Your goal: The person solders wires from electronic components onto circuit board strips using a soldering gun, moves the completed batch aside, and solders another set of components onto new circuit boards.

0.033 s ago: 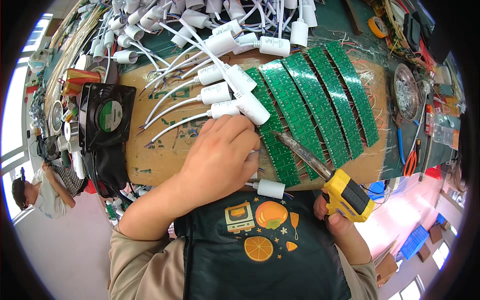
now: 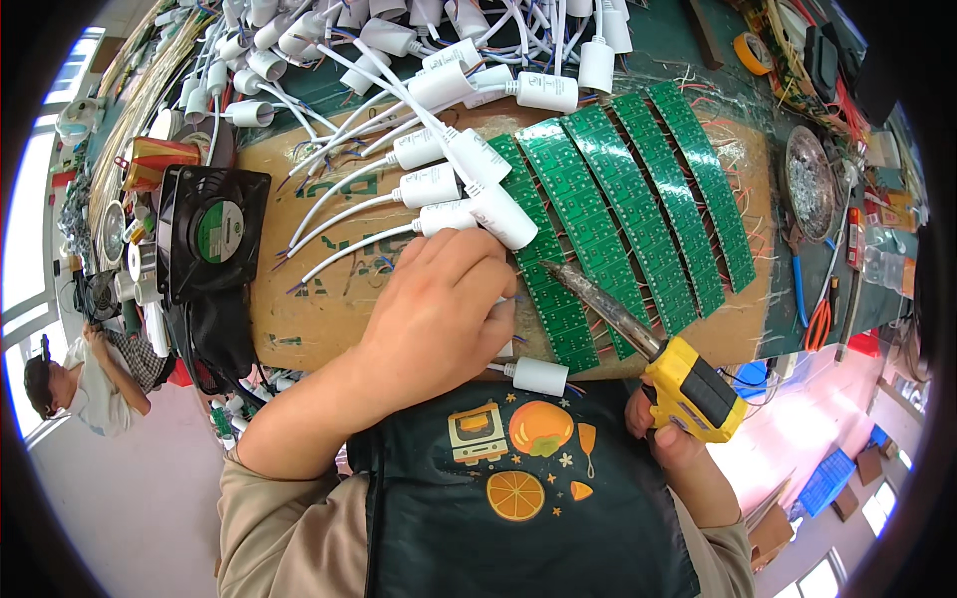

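My right hand (image 2: 676,445) grips a yellow-and-black soldering gun (image 2: 698,389) near the front edge of the work board. Its dark metal tip reaches up and left onto the nearest strip of green circuit boards (image 2: 556,309). My left hand (image 2: 439,309) is closed beside that strip's left edge, fingers bent and pinched together; what they hold is hidden. Just beyond its knuckles lie several white cylindrical lamp sockets (image 2: 427,186) with white cables and bare-ended blue and brown wires. Another white socket (image 2: 540,377) rests by the near edge, against my dark apron.
Further strips of green boards (image 2: 638,209) lie fanned out on the brown board (image 2: 274,329). A black fan (image 2: 214,234) stands at left. Many white sockets are heaped at the back. At right are a metal dish (image 2: 812,184) and orange-handled pliers (image 2: 819,324). Another person sits far left.
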The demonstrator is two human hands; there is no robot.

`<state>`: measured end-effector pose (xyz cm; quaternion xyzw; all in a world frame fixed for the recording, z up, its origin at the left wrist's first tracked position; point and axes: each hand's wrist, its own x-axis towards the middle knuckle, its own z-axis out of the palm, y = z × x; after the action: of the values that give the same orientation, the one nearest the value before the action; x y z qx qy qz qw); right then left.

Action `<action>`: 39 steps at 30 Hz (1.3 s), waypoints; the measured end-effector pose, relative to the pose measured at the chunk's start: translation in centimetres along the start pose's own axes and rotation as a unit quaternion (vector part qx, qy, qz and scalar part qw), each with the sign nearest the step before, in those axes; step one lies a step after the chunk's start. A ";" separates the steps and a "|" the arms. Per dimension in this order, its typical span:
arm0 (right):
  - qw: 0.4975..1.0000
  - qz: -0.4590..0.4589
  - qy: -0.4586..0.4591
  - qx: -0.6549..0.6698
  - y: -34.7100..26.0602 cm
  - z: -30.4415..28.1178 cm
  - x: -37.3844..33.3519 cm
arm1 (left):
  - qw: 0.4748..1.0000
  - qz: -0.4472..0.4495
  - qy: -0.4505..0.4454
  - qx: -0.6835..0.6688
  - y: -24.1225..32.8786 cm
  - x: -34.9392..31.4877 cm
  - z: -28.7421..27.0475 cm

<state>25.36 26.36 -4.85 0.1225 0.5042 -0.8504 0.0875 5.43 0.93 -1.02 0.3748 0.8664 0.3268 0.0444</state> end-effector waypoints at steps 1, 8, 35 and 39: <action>1.000 -0.005 -0.005 0.009 0.0 0.0 0.0 | 1.000 0.000 0.000 0.000 -0.1 -0.1 0.2; 1.000 -0.018 -0.015 0.009 0.9 -0.6 -0.3 | 0.997 -0.012 0.072 0.014 0.0 -0.4 1.3; 0.997 -0.013 -0.029 -0.067 0.6 -0.5 0.2 | 0.996 -0.032 0.085 0.016 0.1 -0.4 1.6; 0.997 -0.034 -0.007 -0.062 0.4 -0.6 0.1 | 0.996 -0.031 0.081 0.016 0.3 -0.1 1.7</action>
<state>25.39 26.69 -5.45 0.0932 0.5591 -0.8209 0.0695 6.26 1.90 -2.20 0.3212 0.8835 0.3404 -0.0220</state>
